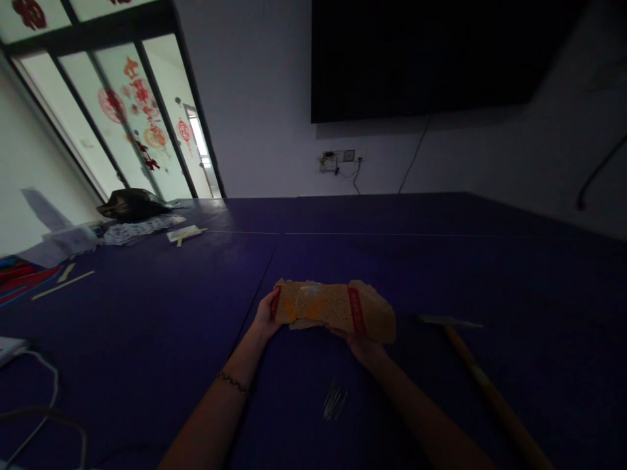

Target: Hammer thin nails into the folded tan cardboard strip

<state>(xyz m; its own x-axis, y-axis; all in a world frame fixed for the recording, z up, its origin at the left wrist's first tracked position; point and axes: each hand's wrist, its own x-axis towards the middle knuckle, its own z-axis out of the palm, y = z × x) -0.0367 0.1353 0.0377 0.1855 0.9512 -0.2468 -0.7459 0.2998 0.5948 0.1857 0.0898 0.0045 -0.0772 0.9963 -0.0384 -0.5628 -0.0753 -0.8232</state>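
Between my two hands is a brown cardboard piece (333,305) with dark speckled print, orange patches and red bands; its right part is plain and its edges look torn. My left hand (267,314) grips its left end, thumb at the near side. From below, my right hand (365,346) supports the right part, its fingers partly hidden under the cardboard. A small bunch of nails (335,401) lies on the dark blue table (294,418) nearer to me, between my forearms. To the right rests a hammer (482,378) with a wooden handle and a narrow metal head.
Far left on the table are a black bag (130,203), papers (140,228), a white pad (184,233) and red and blue strips (29,281). A white cable (53,378) curls at the near left. Behind the table, a large dark screen (431,59) hangs above wall sockets (337,158).
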